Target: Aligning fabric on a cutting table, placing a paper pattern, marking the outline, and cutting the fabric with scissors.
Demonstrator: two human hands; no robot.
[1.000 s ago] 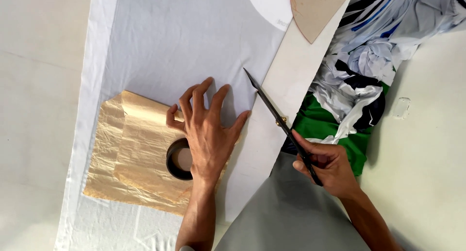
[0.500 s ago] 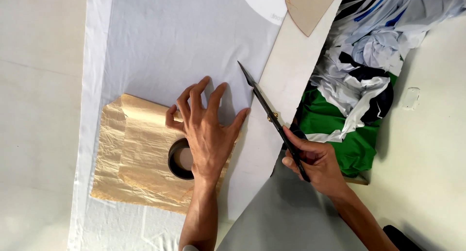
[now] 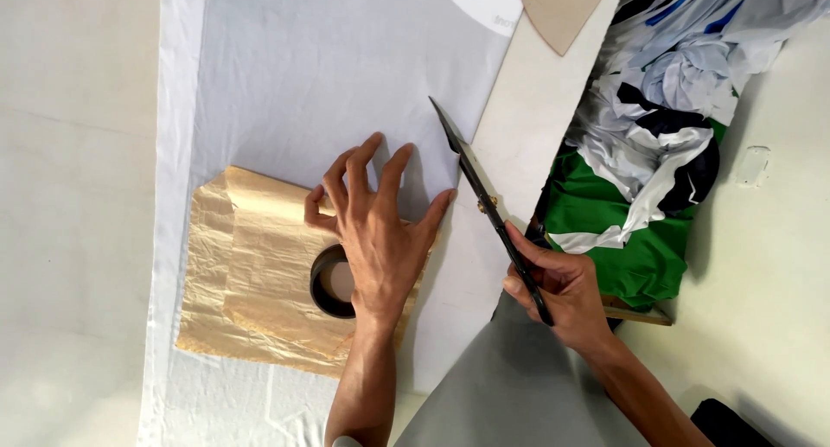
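Left fingers [image 3: 363, 166] spread wide, flat, gripping nothing, pressing pattern paper [image 3: 259, 265] and white cloth [image 3: 328, 75] down at frame centre; palm of left hand [image 3: 380, 239] just right of a dark tape ring [image 3: 331, 283] lying on the paper

Right fingers [image 3: 532, 265] clenched round the handles of scissors [image 3: 484, 205], right hand [image 3: 562, 296] at lower right of centre, blades nearly closed, tip pointing up-left and lying at the cloth's slanted right edge

Judging progress: slanted edge below the blades apparently cut already, grey cloth [image 3: 510, 386] showing beneath at bottom centre; stretch above the tip toward the upper frame apparently left; paper outline itself uncut as far as visible

Outward: tan card [image 3: 562, 6] at top edge, scrap pile [image 3: 657, 153] of green, white and dark cloth at right
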